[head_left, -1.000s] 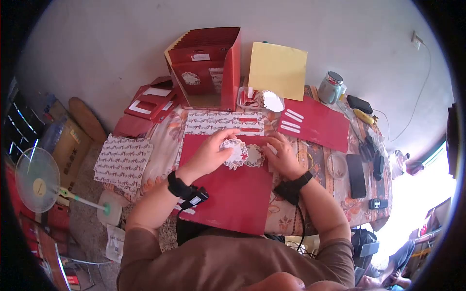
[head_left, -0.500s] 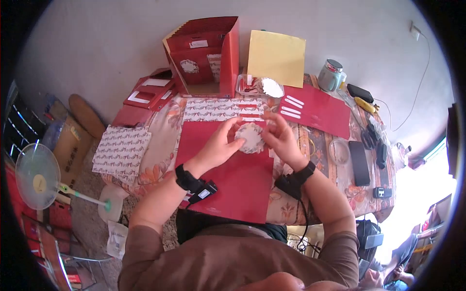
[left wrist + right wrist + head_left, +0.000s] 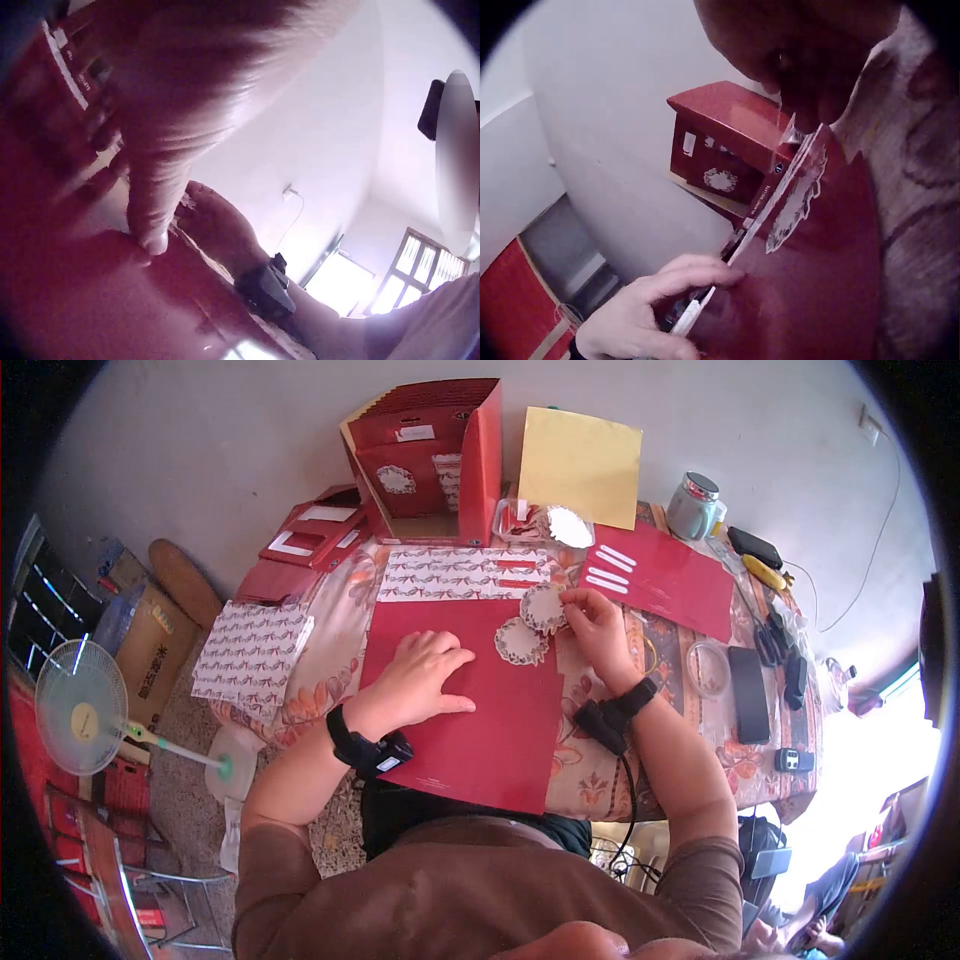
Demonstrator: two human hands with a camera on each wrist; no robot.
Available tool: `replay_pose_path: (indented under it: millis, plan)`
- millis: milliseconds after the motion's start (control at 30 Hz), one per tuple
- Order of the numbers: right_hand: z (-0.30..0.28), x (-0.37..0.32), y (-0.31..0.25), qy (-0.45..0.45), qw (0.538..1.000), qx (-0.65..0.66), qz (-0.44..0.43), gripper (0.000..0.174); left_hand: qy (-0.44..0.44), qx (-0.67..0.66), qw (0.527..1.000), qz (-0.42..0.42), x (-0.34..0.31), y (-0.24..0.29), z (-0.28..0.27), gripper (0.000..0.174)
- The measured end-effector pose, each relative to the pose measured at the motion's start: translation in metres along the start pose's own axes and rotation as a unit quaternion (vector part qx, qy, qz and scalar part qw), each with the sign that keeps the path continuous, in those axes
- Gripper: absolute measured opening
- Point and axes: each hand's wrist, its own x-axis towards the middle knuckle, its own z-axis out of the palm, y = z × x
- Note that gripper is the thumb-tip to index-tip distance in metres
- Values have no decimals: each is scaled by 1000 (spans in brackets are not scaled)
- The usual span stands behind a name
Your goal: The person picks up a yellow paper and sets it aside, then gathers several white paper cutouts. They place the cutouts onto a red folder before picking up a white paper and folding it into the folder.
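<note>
Between thumb and fingers my right hand (image 3: 598, 630) pinches a round scalloped paper label (image 3: 543, 607) with a wreath print. A second wreath label (image 3: 520, 643) lies on the large red card sheet (image 3: 470, 740), partly overlapped by the held one in the head view. In the right wrist view, the label on the sheet (image 3: 795, 206) shows at a slant below the right hand (image 3: 802, 45). To the left, my left hand (image 3: 415, 680) is spread with relaxed fingers low over the red sheet, holding nothing. Its thumb (image 3: 154, 232) comes right down near the red surface in the left wrist view.
Behind the sheet lie patterned paper (image 3: 455, 573) and a red box (image 3: 420, 470). A clear tray (image 3: 515, 525) of cut pieces, a second red sheet (image 3: 670, 585) with white strips and a mug (image 3: 693, 505) stand right. More patterned sheets (image 3: 250, 660) lie left.
My left hand has let go of the wreath label and drawn back left and down. The right hand now holds a label up and right of the other, which shows on the sheet.
</note>
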Motion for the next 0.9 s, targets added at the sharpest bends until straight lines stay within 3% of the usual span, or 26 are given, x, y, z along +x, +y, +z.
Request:
replay_pose_path:
  millis: [133,333,400,500,633,900]
  plan:
    - [1,-1,-5,19,994,99,46,17,-3,-10,1000,-9,5,1,-5,60]
    - [-3,0,-4,12,995,85,45,18,-36,-107,993,-30,5,-3,-10,52]
    - [-3,1,-2,22,992,110,51,18,-11,-139,990,1,2,-12,-6,54]
    - [-3,2,-3,38,988,138,51,18,-1,-41,999,-21,-3,-16,-7,56]
    - [-2,3,-4,53,989,133,46,18,-49,-56,995,-63,-2,-20,-9,58]
    - [-3,2,-8,47,986,148,64,18,-54,-105,992,-37,5,-32,-4,54]
